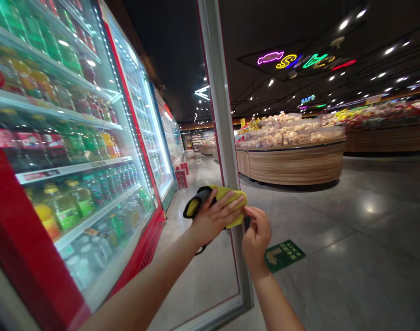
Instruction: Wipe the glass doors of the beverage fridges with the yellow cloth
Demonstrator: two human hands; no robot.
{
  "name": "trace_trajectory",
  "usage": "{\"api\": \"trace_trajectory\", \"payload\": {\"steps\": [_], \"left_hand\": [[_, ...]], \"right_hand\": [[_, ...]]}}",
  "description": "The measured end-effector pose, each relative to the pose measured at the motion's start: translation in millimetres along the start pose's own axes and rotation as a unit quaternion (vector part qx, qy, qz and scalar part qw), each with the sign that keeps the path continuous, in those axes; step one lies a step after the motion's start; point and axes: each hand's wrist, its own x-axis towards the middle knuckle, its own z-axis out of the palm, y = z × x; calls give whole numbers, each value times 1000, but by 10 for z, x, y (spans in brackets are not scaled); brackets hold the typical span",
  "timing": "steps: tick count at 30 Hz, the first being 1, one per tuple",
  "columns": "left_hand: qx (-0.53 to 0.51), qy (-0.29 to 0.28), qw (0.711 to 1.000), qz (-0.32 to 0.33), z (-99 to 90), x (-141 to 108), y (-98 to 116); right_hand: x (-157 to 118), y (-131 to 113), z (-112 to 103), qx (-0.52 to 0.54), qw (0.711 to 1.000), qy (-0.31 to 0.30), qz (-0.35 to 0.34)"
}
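Note:
A glass door (227, 115) with a grey metal frame stands swung out from the drinks fridge. My left hand (215, 214) presses a yellow and black cloth (232, 189) against the door near its frame edge, fingers lying over the folded cloth. Beside it, my right hand (256, 234) is curled at the outer edge of the frame, thumb and fingers bent in. Part of the frame is hidden behind the right hand, and its fingertips touch or nearly touch the cloth's right end.
To the left, the fridge shelves (79, 168) hold rows of bottles. Another lit fridge (144, 119) stands further along. A wood-panelled display counter (292, 163) piled with packaged goods is across the aisle. A green exit sign (285, 255) lies on the grey floor (361, 257).

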Motion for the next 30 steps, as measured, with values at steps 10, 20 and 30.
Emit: {"api": "trace_trajectory", "payload": {"steps": [10, 20, 30], "left_hand": [[-58, -27, 997, 34, 208, -290, 485], [-42, -48, 985, -161, 105, 124, -132], [-15, -135, 988, -69, 373, -616, 504]], "right_hand": [[-59, 133, -9, -20, 996, 51, 67], [1, 129, -30, -5, 997, 43, 70], [-27, 9, 37, 34, 998, 15, 43]]}}
